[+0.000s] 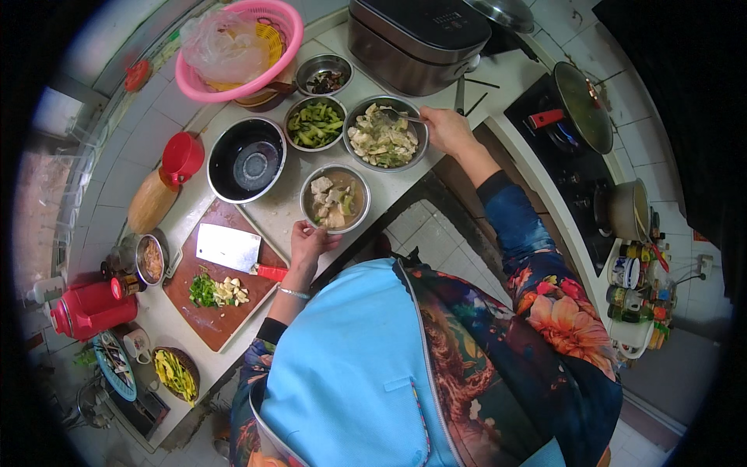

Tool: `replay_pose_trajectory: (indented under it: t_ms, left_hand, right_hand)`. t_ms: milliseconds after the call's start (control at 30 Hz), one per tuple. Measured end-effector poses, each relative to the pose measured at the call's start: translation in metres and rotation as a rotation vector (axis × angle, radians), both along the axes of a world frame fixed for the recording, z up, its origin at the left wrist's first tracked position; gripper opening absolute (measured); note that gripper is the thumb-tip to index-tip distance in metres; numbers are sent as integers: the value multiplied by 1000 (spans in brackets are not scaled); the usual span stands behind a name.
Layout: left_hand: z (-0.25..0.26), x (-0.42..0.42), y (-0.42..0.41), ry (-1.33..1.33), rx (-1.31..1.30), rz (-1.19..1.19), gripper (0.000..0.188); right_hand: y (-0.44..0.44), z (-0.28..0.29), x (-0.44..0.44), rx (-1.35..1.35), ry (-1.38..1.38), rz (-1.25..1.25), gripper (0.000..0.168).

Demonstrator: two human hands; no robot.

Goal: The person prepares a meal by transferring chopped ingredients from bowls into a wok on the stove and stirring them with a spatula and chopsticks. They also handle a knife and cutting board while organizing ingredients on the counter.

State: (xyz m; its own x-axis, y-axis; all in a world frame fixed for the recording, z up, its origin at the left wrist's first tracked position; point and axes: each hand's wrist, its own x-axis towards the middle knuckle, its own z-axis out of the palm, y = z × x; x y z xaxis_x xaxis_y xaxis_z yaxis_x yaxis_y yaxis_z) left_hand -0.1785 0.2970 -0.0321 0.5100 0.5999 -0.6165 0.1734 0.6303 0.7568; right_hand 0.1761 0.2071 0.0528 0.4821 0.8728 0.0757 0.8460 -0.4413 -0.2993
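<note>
My right hand (pixel 448 129) grips the handle of a metal spoon (pixel 401 116), whose head rests in a steel bowl (pixel 421 153) of pale chunks and green pieces. Just below it, a smaller steel bowl (pixel 365 201) holds meat chunks and green pieces in brownish broth. The fingers of my left hand (pixel 310 242) are on its near rim. Left of these bowls stands a black-lined basin (pixel 248 160) with nothing in it but wet traces. A steel bowl of chopped green vegetable (pixel 315 124) sits between the basin and the larger bowl.
A cleaver (pixel 227 247) lies on the cutting board (pixel 204 315) beside chopped scallion and garlic (pixel 219 290). A rice cooker (pixel 417 52) and a pink basket (pixel 297 35) stand at the back. On the right, a lidded pan (pixel 583 111) sits on the gas stove (pixel 563 181) over a blue flame.
</note>
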Motion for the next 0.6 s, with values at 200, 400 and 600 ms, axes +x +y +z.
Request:
replay_pose_trajectory:
  t_ms: [200,400,600]
  left_hand:
    - [4,1,-1,-27,1,-12,29]
    - [2,-1,-1,-36,1,-2,29]
    - [2,0,-2,-18,5,2,30]
  right_hand:
    - [-13,-11,23,-1,563,-136,12]
    - [-15,-27,20,168,915,-266,10]
    - [-6,-24,28,123,572,-144,13]
